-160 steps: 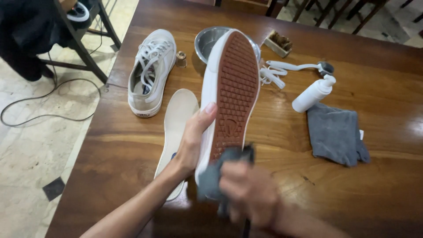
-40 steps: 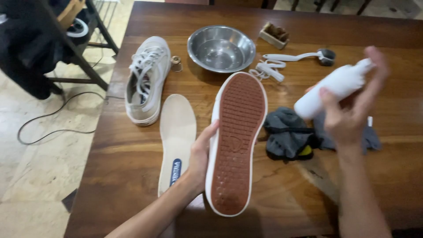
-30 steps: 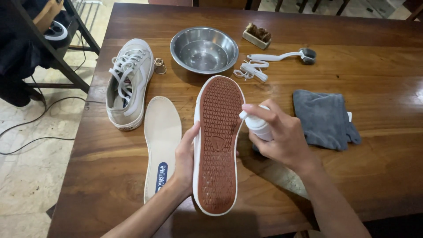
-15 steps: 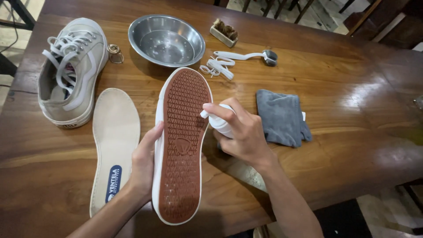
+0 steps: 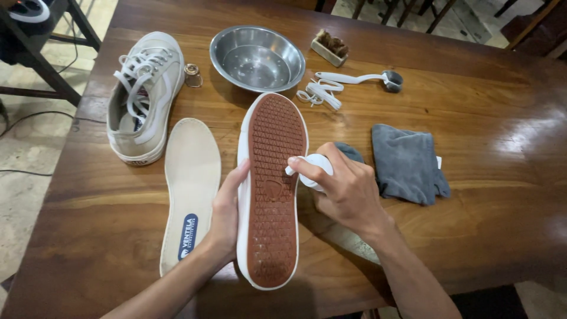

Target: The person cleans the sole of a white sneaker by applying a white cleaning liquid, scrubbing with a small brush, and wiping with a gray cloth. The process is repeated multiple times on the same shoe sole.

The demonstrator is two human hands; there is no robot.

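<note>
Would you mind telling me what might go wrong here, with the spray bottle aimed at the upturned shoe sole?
1. The right hand points the small white spray bottle at the reddish-brown rubber sole; spray could miss and wet the glossy wooden table or the loose cream insole beside it.
2. The left hand grips only the white sidewall, so the sole-up shoe may tip or slip.

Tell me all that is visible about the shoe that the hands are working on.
The shoe is turned sole up on the wooden table. Its sole looks like reddish-brown rubber with a fine grid tread, edged by a white rim. The upper is hidden. The left hand grips its left edge; the right hand holds a white bottle with its nozzle at the sole's middle. An insole lies beside it.
</note>
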